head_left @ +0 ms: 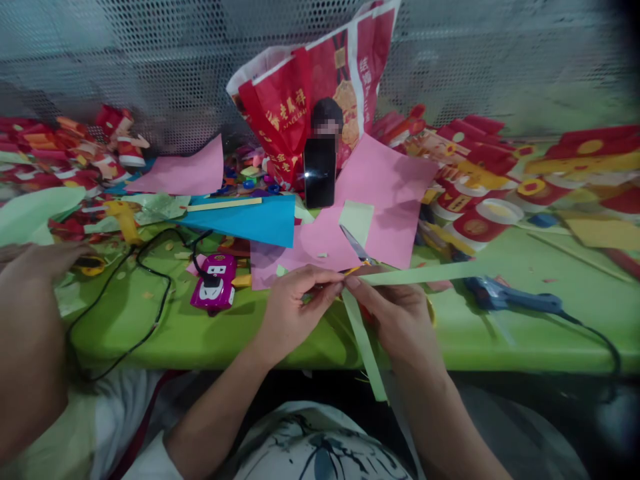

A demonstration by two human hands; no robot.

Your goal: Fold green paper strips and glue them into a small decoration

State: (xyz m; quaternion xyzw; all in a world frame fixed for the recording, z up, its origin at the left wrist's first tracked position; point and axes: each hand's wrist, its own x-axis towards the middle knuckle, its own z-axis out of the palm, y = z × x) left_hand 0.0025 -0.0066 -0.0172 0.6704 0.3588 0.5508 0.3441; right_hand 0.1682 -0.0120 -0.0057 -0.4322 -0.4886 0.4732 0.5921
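Observation:
In the head view my left hand and my right hand meet above the front of the green table, both in a pinch with thumb and fingertips nearly touching. A pale green paper strip runs out to the right from my fingers. Another length of paper strip hangs down past the table edge. Whether the two are one folded strip, I cannot tell, as my fingertips cover the joint. Just beyond my hands, scissors lie on pink paper, beside a light green paper piece.
A blue glue gun with a cord lies right. Left are a purple power adapter, black cable and a co-worker's arm. Behind stand a phone and a red bag. Red paper crafts crowd the right side.

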